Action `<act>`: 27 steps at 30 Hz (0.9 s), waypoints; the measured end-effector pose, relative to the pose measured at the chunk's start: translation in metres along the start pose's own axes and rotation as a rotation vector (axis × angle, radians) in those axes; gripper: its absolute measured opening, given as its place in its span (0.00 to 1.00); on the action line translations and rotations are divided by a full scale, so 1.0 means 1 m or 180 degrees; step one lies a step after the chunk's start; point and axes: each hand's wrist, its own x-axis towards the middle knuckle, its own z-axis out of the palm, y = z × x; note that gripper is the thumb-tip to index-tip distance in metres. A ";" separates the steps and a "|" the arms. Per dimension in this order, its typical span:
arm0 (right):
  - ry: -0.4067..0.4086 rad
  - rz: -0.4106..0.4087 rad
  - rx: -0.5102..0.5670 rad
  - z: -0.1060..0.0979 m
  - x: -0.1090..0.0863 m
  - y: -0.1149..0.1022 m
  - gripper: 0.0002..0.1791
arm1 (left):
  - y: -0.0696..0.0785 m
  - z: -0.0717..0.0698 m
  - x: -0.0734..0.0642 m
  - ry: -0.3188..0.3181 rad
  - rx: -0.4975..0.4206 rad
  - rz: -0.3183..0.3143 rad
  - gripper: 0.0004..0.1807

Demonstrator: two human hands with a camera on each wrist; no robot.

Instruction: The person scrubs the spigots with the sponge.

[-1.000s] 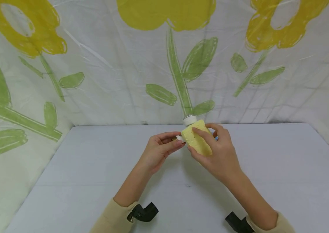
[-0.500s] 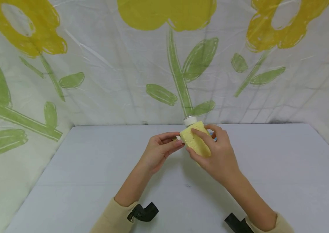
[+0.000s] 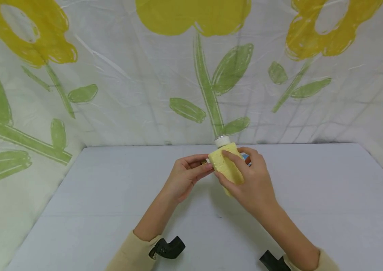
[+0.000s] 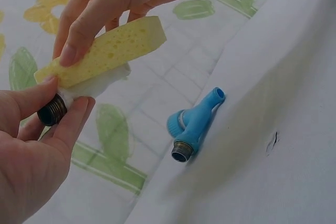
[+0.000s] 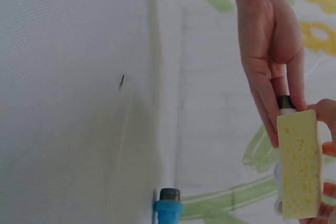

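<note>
My left hand pinches the threaded end of a white pipe fitting between thumb and fingers. A dark metal thread sticks out of that grip in the left wrist view. My right hand holds a yellow sponge flat along the fitting, with the fingers spread over its face and edges. Most of the white body is hidden behind the sponge. A ridged white cap shows just above the sponge in the head view. Both hands are raised over the far part of the table.
A blue branched pipe fitting with a brass threaded end lies on the white table, near its back edge. Behind the table hangs a pale sheet printed with flowers. Each sleeve carries a black wrist mount.
The right hand and sponge have slid slightly left and toward me along the white fitting. More of the white cap shows above the sponge. The left hand has stayed nearly still.
</note>
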 end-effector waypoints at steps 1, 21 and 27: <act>0.0011 -0.0014 -0.0022 0.000 0.000 -0.001 0.31 | 0.000 0.000 0.000 0.0005 0.0005 0.0004 0.19; -0.0278 0.0709 0.0440 -0.010 0.005 -0.001 0.26 | 0.006 -0.001 -0.001 -0.0098 -0.0060 -0.0042 0.21; -0.0590 0.1738 0.1187 -0.017 0.012 0.002 0.22 | 0.003 0.000 0.000 -0.0166 -0.0238 0.0025 0.21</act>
